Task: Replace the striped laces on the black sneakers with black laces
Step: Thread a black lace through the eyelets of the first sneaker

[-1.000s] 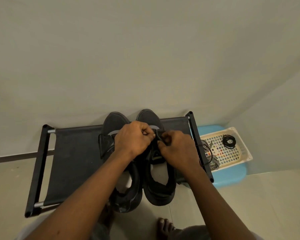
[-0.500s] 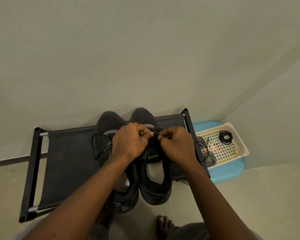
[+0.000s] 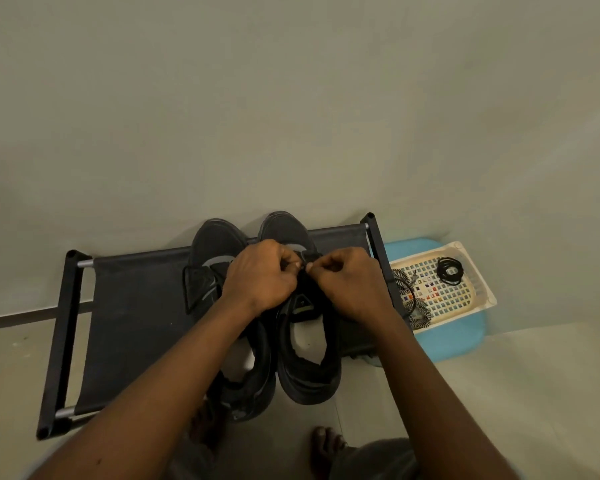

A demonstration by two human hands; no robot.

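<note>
black sneakers [image 3: 219, 239], striped laces [image 3: 419, 314], blue stool [image 3: 445, 344]

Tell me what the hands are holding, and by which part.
The left hand and right hand each pinch what looks like a black lace above the eyelets of one sneaker; the grip itself hides which part.

1. a black fabric bench [image 3: 129, 317] with a black tube frame stands on the floor, its far edge against the wall.
2. a blue stool [image 3: 447, 344] sits just beside the bench's right edge.
3. a cream perforated tray [image 3: 478, 289] lies on the stool.
4. a pale wall [image 3: 291, 98] meets light floor tiles [image 3: 499, 375]; a dark skirting strip [image 3: 14, 319] runs left of the bench.
</note>
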